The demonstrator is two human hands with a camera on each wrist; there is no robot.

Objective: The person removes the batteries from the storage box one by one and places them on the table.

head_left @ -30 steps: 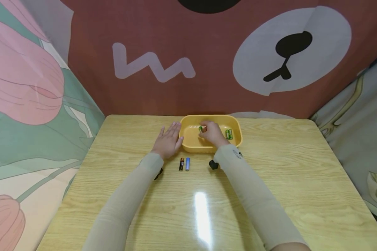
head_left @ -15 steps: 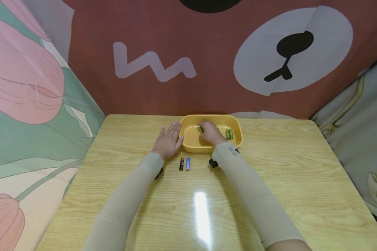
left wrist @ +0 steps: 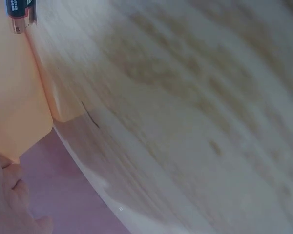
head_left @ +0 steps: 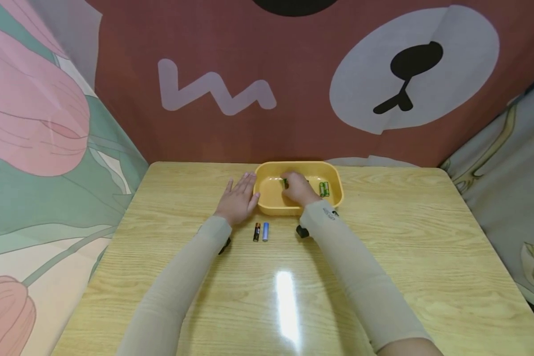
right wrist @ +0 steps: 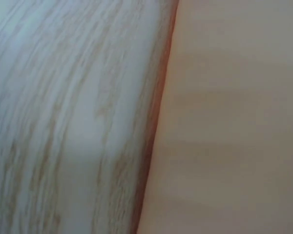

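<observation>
My right hand point(head_left: 299, 189) reaches into the yellow plastic tray point(head_left: 273, 210), its fingers curled around a small green battery point(head_left: 286, 183), mostly hidden by them. Two more green batteries point(head_left: 324, 189) lie side by side in the tray, right of that hand. My left hand point(head_left: 237, 200) is spread with straight fingers, touching the tray's left side. In the left wrist view, its fingers point(left wrist: 14, 200) show at the tray wall point(left wrist: 19, 87). Only the tray's outer side point(right wrist: 224, 117) and tabletop show in the right wrist view.
A black battery with a copper-coloured end point(head_left: 256, 232) and a blue battery point(head_left: 265, 232) lie parallel on the wooden table point(head_left: 382, 257), in front of the tray. Behind the table hangs a brown patterned cloth point(head_left: 213, 133). A light reflection glares on the tabletop.
My right hand has shifted slightly left and lower into the tray, now covering more of the green battery. The left hand stays in place.
</observation>
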